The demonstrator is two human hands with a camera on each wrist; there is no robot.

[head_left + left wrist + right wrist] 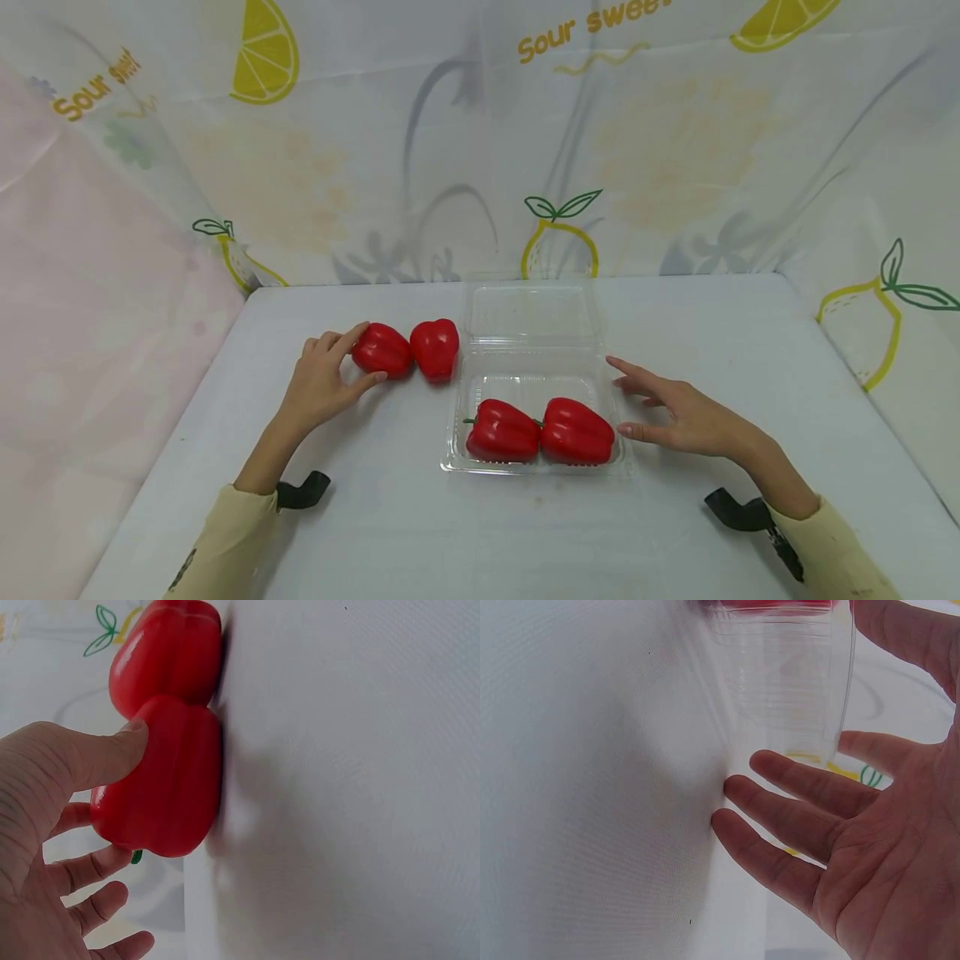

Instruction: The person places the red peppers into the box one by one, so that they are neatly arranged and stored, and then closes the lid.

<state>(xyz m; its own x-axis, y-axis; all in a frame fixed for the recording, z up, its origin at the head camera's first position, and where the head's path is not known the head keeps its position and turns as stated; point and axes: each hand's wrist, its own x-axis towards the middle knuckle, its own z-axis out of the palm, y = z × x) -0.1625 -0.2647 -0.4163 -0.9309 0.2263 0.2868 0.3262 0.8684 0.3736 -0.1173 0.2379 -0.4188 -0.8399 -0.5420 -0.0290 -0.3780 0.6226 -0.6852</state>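
Note:
My left hand (318,387) has its thumb and fingers around a red bell pepper (384,352) lying on its side on the table. In the left wrist view, the thumb presses one side of this pepper (169,787), and a short green stem shows at its lower end. A second red bell pepper (435,350) lies against it on the right. Two more, one at left (502,433) and one at right (577,432), lie in the front of a clear plastic clamshell box (525,387). Beside the box's right wall, my right hand (678,417) holds nothing, fingers spread and extended.
The box's lid (532,310) is folded back toward the rear of the white table (525,542). A lemon-printed cloth (450,150) hangs behind the table. Black wrist mounts, one left (303,490) and one right (738,510), stick out from the sleeves.

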